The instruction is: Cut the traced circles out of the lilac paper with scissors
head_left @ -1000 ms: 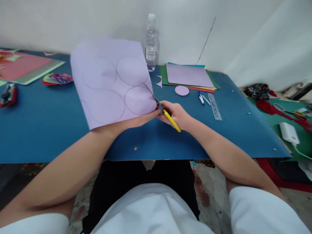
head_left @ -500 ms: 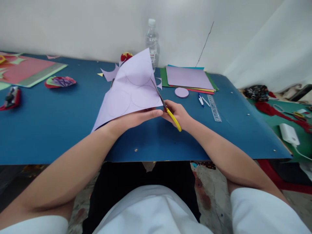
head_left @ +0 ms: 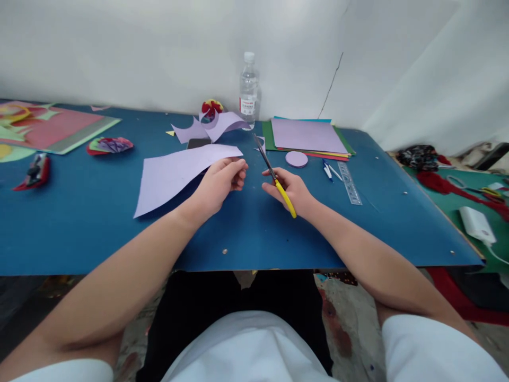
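Observation:
My left hand pinches the right end of a curved sheet of purple paper, which stretches out to the left above the table. In my right hand is a pair of scissors with yellow handles. Its dark blades point up and away, apart from the paper. Behind the sheet lie curved purple paper scraps, and a dark flat object shows partly under them. A purple paper disc rests right of the blades.
A water bottle stands against the wall. Coloured sheets are stacked at the back right, with pens and a clear ruler in front. On the left are a folded paper piece, a red stapler-like object and more sheets.
The purple sheet has dropped and swung left, away from the scissors. My left hand has turned to pinch its end. A curved purple piece now lies among the scraps at the back.

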The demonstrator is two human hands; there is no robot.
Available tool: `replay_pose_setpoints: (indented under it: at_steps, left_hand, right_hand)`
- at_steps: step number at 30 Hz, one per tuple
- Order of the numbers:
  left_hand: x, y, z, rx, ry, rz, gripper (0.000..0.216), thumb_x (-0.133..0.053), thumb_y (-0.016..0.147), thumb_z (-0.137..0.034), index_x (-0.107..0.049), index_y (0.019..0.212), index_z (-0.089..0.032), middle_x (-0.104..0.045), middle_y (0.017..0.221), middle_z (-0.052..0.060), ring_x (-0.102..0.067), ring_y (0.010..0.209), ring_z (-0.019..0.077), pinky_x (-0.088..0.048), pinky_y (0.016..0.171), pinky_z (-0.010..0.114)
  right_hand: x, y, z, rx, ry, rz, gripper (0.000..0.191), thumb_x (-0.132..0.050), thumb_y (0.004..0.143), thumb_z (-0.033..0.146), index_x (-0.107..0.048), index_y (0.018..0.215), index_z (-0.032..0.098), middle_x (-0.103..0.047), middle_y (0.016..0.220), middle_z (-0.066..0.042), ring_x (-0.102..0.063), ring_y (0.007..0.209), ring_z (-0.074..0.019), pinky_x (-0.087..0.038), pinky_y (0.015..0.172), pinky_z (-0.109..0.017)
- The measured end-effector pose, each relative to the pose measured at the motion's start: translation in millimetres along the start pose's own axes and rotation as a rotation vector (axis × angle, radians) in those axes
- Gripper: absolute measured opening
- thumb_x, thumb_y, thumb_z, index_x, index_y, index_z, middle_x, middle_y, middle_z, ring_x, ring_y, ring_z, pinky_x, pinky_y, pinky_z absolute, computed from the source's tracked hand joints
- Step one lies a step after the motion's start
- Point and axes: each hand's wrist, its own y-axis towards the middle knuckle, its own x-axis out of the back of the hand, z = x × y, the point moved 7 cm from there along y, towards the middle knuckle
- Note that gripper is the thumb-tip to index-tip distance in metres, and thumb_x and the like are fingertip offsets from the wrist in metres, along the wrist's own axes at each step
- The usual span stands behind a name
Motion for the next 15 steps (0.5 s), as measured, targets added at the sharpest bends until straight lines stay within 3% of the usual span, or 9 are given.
replay_pose_setpoints:
  at_steps: [4,6,9,15]
  left_hand:
    - [8,5,19,0.262,-0.228,-0.144,0.047,-0.051,0.102,-0.056,-0.063,0.077,-0.018,-0.056,0.069,0.003,-0.055,0.055,0.0135,-0.047,0.050,0.024]
    - [14,8,24,0.328,-0.326,-0.222,0.055,-0.039,0.106,-0.060,-0.060,0.077,-0.019,-0.055,0.066,0.002,-0.052,0.051,0.0127,-0.046,0.048,0.024]
    - [23,12,30,0.360,-0.387,-0.323,0.047,-0.034,0.109,-0.049,-0.058,0.080,-0.020,-0.050,0.063,0.000,-0.046,0.047,0.0108,-0.042,0.045,0.020]
    - [29,14,36,0.393,-0.297,-0.387,0.020,-0.052,0.101,-0.037,-0.056,0.088,-0.022,-0.055,0.073,0.003,-0.055,0.055,0.0133,-0.047,0.048,0.021]
  right_hand:
    - [0,-1,0,-0.005,0.012,0.007,0.048,-0.075,0.080,0.057,-0.068,0.109,0.019,-0.055,0.071,0.005,-0.044,0.062,-0.0138,-0.041,0.066,-0.033]
    - [-1,-1,0,-0.006,0.015,0.009,0.047,-0.075,0.081,0.057,-0.068,0.110,0.019,-0.055,0.071,0.005,-0.044,0.062,-0.0137,-0.041,0.066,-0.032]
    - [-1,0,-2,0.000,0.012,0.015,0.047,-0.075,0.081,0.056,-0.068,0.110,0.020,-0.055,0.071,0.005,-0.043,0.062,-0.0135,-0.040,0.065,-0.032]
    - [-2,0,-4,0.014,0.006,0.019,0.046,-0.076,0.082,0.057,-0.068,0.110,0.021,-0.055,0.070,0.005,-0.044,0.061,-0.0139,-0.040,0.065,-0.032]
